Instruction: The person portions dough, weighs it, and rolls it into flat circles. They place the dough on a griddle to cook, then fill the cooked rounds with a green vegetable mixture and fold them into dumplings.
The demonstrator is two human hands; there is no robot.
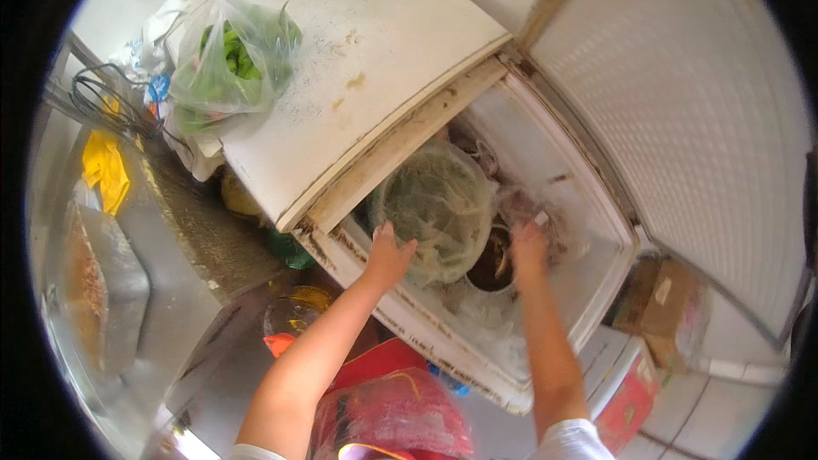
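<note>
A chest freezer (562, 160) stands before me with its right-hand lid raised. In it lies a large round container covered with cloudy plastic film (441, 211). My left hand (390, 257) is at the container's near left edge, fingers spread; whether it grips the edge I cannot tell. My right hand (530, 246) reaches deeper, beside a small round pot with dark contents (495, 262), near a plastic bag of reddish food (514, 201). Its fingertips are blurred, and what they hold does not show clearly. More frosty bags (479, 306) lie at the near side.
A plastic bag of green vegetables (236, 70) rests on the closed freezer lid (383, 19). The raised lid (671, 108) stands at right. Left are a metal tray (115, 287) and cables (105, 92). Cardboard boxes (661, 300) stand at lower right.
</note>
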